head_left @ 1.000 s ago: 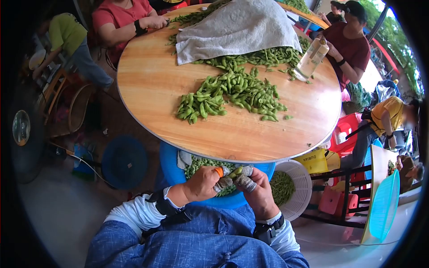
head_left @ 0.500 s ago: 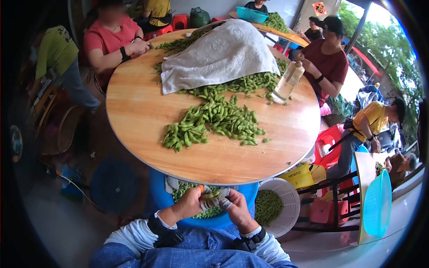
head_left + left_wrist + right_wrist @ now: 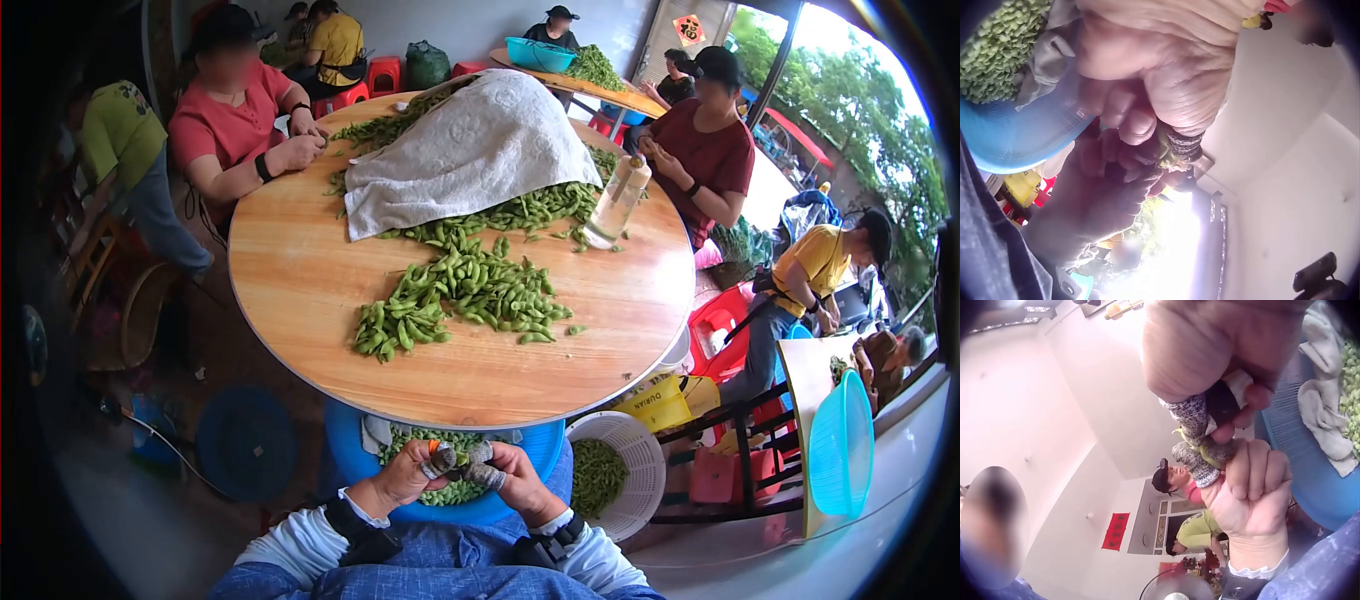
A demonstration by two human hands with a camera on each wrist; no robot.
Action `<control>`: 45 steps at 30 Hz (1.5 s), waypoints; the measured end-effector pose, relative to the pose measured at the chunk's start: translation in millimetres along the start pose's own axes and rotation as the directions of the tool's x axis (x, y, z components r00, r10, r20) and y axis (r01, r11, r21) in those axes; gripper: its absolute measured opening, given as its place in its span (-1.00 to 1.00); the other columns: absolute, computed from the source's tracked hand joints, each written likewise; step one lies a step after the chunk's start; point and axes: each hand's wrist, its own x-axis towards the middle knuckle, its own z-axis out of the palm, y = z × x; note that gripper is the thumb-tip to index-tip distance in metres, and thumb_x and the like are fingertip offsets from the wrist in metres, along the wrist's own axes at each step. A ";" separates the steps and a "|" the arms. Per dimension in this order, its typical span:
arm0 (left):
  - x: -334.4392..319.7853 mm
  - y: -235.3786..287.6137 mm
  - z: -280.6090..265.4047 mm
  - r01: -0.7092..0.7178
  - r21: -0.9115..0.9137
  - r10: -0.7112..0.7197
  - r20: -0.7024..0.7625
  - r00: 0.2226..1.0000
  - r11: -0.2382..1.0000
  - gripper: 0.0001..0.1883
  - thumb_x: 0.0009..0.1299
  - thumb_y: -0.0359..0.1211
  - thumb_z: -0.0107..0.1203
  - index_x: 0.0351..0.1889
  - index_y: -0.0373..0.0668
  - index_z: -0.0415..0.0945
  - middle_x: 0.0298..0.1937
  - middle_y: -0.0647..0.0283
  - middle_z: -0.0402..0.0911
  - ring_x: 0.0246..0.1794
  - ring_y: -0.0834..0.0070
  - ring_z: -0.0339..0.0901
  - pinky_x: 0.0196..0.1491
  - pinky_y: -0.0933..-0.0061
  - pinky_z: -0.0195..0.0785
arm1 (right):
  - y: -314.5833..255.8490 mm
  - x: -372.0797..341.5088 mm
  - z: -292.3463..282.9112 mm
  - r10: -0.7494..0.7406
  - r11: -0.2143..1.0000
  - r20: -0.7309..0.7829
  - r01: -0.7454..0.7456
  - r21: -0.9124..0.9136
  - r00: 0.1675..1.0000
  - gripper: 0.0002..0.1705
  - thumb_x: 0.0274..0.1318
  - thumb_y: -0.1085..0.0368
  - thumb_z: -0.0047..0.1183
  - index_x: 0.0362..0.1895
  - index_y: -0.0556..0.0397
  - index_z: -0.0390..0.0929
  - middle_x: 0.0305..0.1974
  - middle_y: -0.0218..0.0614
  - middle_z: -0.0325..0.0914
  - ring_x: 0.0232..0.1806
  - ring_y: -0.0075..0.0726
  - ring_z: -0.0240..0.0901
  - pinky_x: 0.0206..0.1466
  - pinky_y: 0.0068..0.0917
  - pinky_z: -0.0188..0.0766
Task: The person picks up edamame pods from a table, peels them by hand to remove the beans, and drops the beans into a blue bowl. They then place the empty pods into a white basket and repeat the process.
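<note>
Below the table's near edge, my left hand (image 3: 402, 474) and right hand (image 3: 520, 480) meet fingertip to fingertip. Grey knitted covers wrap the thumbs and some fingers, and the left also has an orange band. Both hands pinch one green edamame pod (image 3: 1202, 452), mostly hidden by the fingers in the head view. Its split-looking green end also shows beside the left thumb in the left wrist view. Underneath is a blue basket (image 3: 345, 452) holding pale green shelled beans (image 3: 999, 59), with a grey cloth (image 3: 1324, 428) over its rim.
A round wooden table (image 3: 300, 290) bears a heap of pods (image 3: 470, 288), a white towel (image 3: 480, 150) over more pods, and a clear bottle (image 3: 617, 205). At right, a white basket (image 3: 648, 475) contains pods. Two people sit across the table.
The head view has tilted up, then shifted slightly, showing more of the room. Both hands stay together, and the pod between them has become more covered by the fingers.
</note>
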 end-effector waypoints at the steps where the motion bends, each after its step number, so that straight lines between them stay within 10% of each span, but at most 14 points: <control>1: 0.6 -0.4 1.6 -0.005 -0.009 0.005 -0.015 1.000 1.000 -0.83 0.22 -0.29 0.06 -0.50 -0.17 0.44 -0.64 0.50 0.28 -0.69 0.77 0.13 -0.64 0.74 0.01 | -0.9 0.1 0.2 0.002 1.000 -0.041 -0.003 -0.020 0.999 -0.78 0.00 0.38 -0.02 -0.22 0.18 0.42 -0.26 -0.41 0.47 -0.21 -0.56 0.34 -0.08 -0.59 0.25; 4: 6.5 2.0 3.1 -0.233 0.591 0.252 0.052 0.966 0.772 -0.81 0.23 -0.29 0.04 -0.42 -0.24 0.45 -0.60 0.43 0.38 -0.64 0.69 0.26 -0.57 0.61 0.17 | -8.3 -0.6 2.0 0.007 0.998 -0.161 -0.017 -0.062 0.987 -0.80 -0.03 0.37 0.02 -0.26 0.17 0.44 -0.29 -0.42 0.48 -0.27 -0.57 0.36 -0.13 -0.61 0.28; 8: -2.5 18.2 20.7 -0.282 0.791 0.328 0.109 0.938 0.543 -0.79 0.21 -0.32 0.03 -0.30 -0.28 0.44 -0.55 0.22 0.49 -0.56 0.48 0.41 -0.44 0.47 0.26 | -18.6 -5.3 1.1 0.006 0.996 -0.218 -0.025 -0.081 0.976 -0.77 -0.01 0.37 0.00 -0.21 0.18 0.41 -0.27 -0.42 0.47 -0.26 -0.60 0.35 -0.14 -0.62 0.28; 16: -12.7 27.2 18.1 -0.223 0.939 0.315 0.135 0.939 0.262 -0.75 0.14 -0.32 0.05 -0.28 -0.27 0.41 -0.57 0.00 0.46 -0.53 0.09 0.44 -0.50 0.30 0.27 | -13.3 -5.4 7.8 0.165 0.971 -0.179 -0.192 -0.142 0.970 -0.82 0.05 0.30 -0.07 -0.25 0.09 0.41 -0.40 -0.58 0.40 -0.44 -0.75 0.17 -0.41 -0.75 0.09; 22: -16.2 32.5 27.4 -0.119 0.993 0.300 0.117 0.947 -0.011 -0.81 0.16 -0.35 0.03 -0.31 -0.25 0.44 -0.55 0.04 0.48 -0.55 0.19 0.46 -0.46 0.36 0.28 | -11.3 -4.7 10.7 0.075 0.986 -0.140 -0.095 -0.139 0.987 -0.82 0.06 0.37 -0.09 -0.22 0.13 0.40 -0.33 -0.52 0.42 -0.34 -0.68 0.25 -0.26 -0.68 0.21; 25: -7.9 14.3 13.6 -0.297 0.893 0.375 0.162 0.913 0.337 -0.83 0.21 -0.33 -0.01 -0.36 -0.24 0.43 -0.61 0.19 0.47 -0.65 0.39 0.40 -0.52 0.45 0.23 | -10.8 -4.3 11.0 0.009 0.985 -0.099 -0.026 -0.170 0.995 -0.81 0.05 0.42 -0.09 -0.21 0.17 0.40 -0.29 -0.47 0.43 -0.27 -0.63 0.29 -0.15 -0.64 0.23; 30: -10.1 5.4 13.5 -0.023 0.272 0.038 -0.050 0.998 0.962 -0.87 0.27 -0.39 -0.15 -0.45 -0.18 0.39 -0.69 0.49 0.25 -0.70 0.72 0.16 -0.63 0.67 -0.01 | -13.8 -1.9 9.7 -0.120 0.869 -0.027 0.092 -0.487 0.992 -0.84 0.02 0.44 -0.07 -0.25 0.18 0.40 -0.30 -0.48 0.43 -0.28 -0.61 0.29 -0.16 -0.64 0.23; 32: -11.7 3.1 14.5 0.057 0.008 -0.056 -0.069 0.996 0.998 -0.87 0.26 -0.43 -0.19 -0.44 -0.10 0.41 -0.72 0.53 0.16 -0.73 0.79 -0.01 -0.65 0.74 -0.18 | -19.5 -1.9 9.2 -0.162 0.697 0.020 0.128 -0.705 0.987 -0.85 0.00 0.42 -0.02 -0.29 0.19 0.41 -0.33 -0.52 0.41 -0.31 -0.64 0.27 -0.18 -0.66 0.22; 35: -9.0 -5.9 9.4 0.025 0.087 -0.015 -0.109 0.994 0.996 -0.86 0.28 -0.40 -0.18 -0.42 -0.14 0.41 -0.72 0.50 0.22 -0.73 0.75 0.08 -0.65 0.71 -0.08 | -20.8 -2.9 12.6 -0.094 0.736 -0.056 0.031 -0.676 0.994 -0.86 0.00 0.43 -0.03 -0.29 0.18 0.40 -0.34 -0.52 0.41 -0.31 -0.63 0.27 -0.18 -0.68 0.22; 38: 0.8 -3.5 16.1 -0.381 0.812 0.497 0.132 0.858 0.443 -0.84 0.29 -0.37 -0.18 -0.38 -0.19 0.41 -0.68 0.45 0.30 -0.71 0.70 0.18 -0.62 0.69 0.03 | -23.6 -0.4 15.0 0.134 0.975 -0.183 -0.163 -0.154 0.974 -0.85 -0.01 0.46 -0.05 -0.28 0.18 0.39 -0.34 -0.50 0.41 -0.29 -0.62 0.27 -0.18 -0.67 0.22; 41: -6.6 13.4 17.9 -0.298 0.853 0.373 0.133 0.918 0.429 -0.83 0.29 -0.35 -0.17 -0.36 -0.22 0.41 -0.62 0.39 0.37 -0.68 0.64 0.27 -0.59 0.67 0.11 | -13.4 -1.5 9.1 0.122 0.976 -0.147 -0.145 -0.162 0.982 -0.84 0.01 0.47 -0.08 -0.25 0.18 0.38 -0.30 -0.50 0.41 -0.25 -0.64 0.26 -0.16 -0.66 0.23; 45: -6.4 -8.0 -0.7 -0.047 0.306 0.085 -0.110 0.990 0.951 -0.81 0.30 -0.34 -0.23 -0.39 -0.19 0.39 -0.64 0.38 0.32 -0.72 0.65 0.21 -0.65 0.66 0.04 | -0.5 0.3 7.9 -0.187 0.742 -0.080 0.087 -0.665 0.979 -0.85 -0.14 0.47 0.03 -0.39 0.15 0.39 -0.43 -0.38 0.40 -0.39 -0.36 0.34 -0.35 -0.46 0.28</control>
